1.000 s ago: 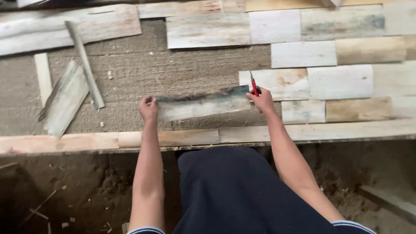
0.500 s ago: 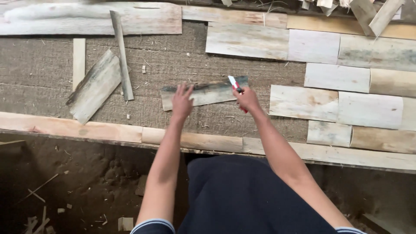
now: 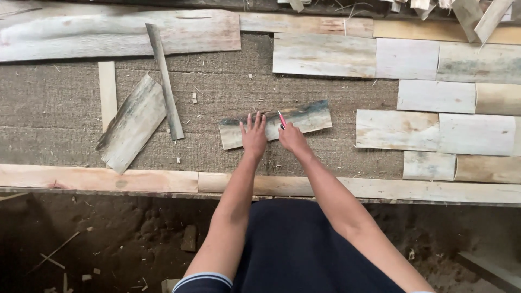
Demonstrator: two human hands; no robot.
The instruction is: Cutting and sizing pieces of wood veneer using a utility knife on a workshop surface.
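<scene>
- Fingers of left hand spread apart, pressed flat on weathered grey plank piece, near its left-middle part.
- Fingers of right hand curled together, clamped on red-handled cutter; tip touching plank just right of left fingertips.
- Plank lay slightly tilted on coarse brown matting, under both hands, apart from other boards.
- Left of fingers: broad grey offcut lying diagonal, thin strip across its top end, pale narrow slat beyond.
- Right of fingers: fitted rows of pale boards, well apart from plank.
- Above fingers: long whitish board along far edge.
- Below fingers, toward body: long edge rail of pale wood, then dirt floor.
</scene>
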